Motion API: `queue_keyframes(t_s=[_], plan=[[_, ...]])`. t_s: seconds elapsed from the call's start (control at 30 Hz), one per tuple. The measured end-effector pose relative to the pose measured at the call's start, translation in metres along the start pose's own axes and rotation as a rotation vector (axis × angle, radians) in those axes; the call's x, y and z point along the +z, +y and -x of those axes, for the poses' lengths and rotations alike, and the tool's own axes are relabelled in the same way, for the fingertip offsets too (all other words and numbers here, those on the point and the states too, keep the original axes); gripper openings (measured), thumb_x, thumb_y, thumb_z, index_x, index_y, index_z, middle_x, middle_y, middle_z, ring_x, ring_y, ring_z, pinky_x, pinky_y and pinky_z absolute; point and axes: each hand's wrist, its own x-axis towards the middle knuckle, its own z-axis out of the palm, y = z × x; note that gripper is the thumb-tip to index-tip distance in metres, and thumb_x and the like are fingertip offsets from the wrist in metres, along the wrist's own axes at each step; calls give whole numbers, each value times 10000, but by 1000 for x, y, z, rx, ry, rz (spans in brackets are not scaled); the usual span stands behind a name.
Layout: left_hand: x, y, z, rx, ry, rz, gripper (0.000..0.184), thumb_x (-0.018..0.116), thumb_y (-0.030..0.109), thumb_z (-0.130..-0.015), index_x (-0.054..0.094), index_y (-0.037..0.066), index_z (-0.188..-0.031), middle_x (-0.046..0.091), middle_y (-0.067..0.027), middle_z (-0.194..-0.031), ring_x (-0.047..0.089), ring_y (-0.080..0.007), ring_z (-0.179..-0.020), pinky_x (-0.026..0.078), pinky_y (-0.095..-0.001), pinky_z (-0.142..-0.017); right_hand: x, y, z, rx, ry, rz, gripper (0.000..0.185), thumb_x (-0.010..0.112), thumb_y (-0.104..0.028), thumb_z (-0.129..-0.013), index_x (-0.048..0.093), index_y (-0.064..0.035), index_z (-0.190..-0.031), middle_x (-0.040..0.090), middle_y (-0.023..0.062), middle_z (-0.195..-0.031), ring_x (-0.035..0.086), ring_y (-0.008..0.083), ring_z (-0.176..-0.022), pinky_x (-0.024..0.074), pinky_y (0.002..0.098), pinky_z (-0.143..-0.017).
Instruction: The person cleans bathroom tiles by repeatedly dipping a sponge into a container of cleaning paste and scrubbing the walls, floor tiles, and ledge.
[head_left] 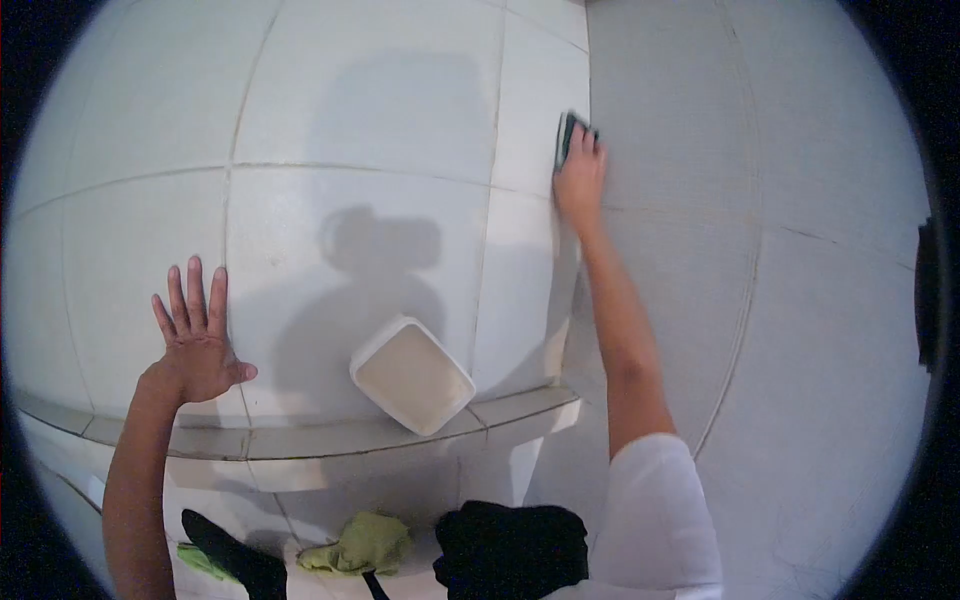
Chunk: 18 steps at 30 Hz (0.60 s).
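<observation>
My left hand [197, 345] lies flat on the white tiles [130, 240], its fingers spread and nothing under them that I can see. Farther off, my right hand [582, 180] is closed over a dark green scrubbing pad [567, 138]. The pad is pressed along the corner where the tiled surface meets the grey tiled wall [680, 130]. My palm and fingers cover part of it. Between my arms, near the front ledge, a white tub [362, 372] holds a cloudy beige liquid.
A raised tile ledge [340, 437] runs across the front. Below it lie a yellow-green cloth [372, 543], a bright green item [205, 562] and dark clothing or footwear [510, 545]. A dark object [927, 295] juts in at the far right.
</observation>
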Motion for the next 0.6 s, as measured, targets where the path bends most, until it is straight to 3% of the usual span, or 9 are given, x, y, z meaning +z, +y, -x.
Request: queue_keyframes(t_s=[0.07,0.13,0.2,0.27,0.37,0.43,0.5,0.57,0.6], plan=[[3,-3,-1,10,27,0,1261,744,469,-672,-170,87,-1452,-276,-244,-1469,-276,-473,-1331,-91,-666,-1032,24,14,-76,-52,42,4,593,618,-7,-735,408,43,-1287,509,257,-1203,477,429,-1120,388,479,-968],[5,-6,1,31,40,-11,1263,748,470,-667,-164,94,-1455,-269,-243,-1472,-265,-477,-1334,-85,-669,-1032,29,30,-97,-78,48,13,578,617,-8,-733,419,38,-1274,543,242,-1156,505,412,-1086,417,475,-933],[8,-4,0,40,84,7,1269,754,470,-657,-160,107,-1459,-260,-240,-1477,-250,-474,-1342,-85,-671,-1031,16,39,-80,-49,-201,-135,580,609,-11,-747,419,10,-1294,578,232,-1114,553,398,-1021,459,465,-882],[8,-5,0,53,97,15,1272,755,465,-656,-165,104,-1457,-256,-239,-1479,-248,-469,-1345,-93,-670,-1030,-43,10,-12,150,-495,-73,579,602,-9,-759,427,-28,-1310,569,234,-1167,568,421,-1023,464,473,-895],[-2,0,5,47,80,55,1270,754,462,-657,-166,103,-1457,-263,-236,-1478,-254,-462,-1345,-105,-666,-1028,-47,7,83,121,-475,-90,603,611,-17,-746,413,29,-1314,515,279,-1225,530,436,-1089,417,472,-966],[-3,-1,7,63,50,54,1256,743,467,-665,-158,100,-1460,-264,-234,-1479,-260,-456,-1345,-114,-661,-1029,-33,0,88,40,-275,53,648,618,-4,-722,378,63,-1319,467,301,-1267,476,438,-1153,360,472,-1017],[-1,-1,7,63,43,61,1246,736,474,-670,-151,100,-1461,-262,-233,-1480,-260,-454,-1346,-114,-660,-1031,-15,8,31,2,-165,-13,673,616,-17,-714,356,73,-1328,449,297,-1280,425,450,-1184,319,471,-1046],[2,-2,4,49,46,75,1237,729,481,-674,-144,100,-1463,-261,-233,-1481,-261,-451,-1347,-114,-659,-1032,15,26,-48,-94,-123,41,669,593,-24,-729,340,62,-1342,448,290,-1272,432,452,-1165,334,469,-1033],[3,-2,4,70,60,71,1228,724,486,-678,-138,102,-1465,-255,-234,-1483,-258,-452,-1347,-111,-659,-1033,25,35,-93,-39,-172,-10,662,580,-26,-739,332,60,-1346,445,291,-1268,432,447,-1165,352,464,-1018]])
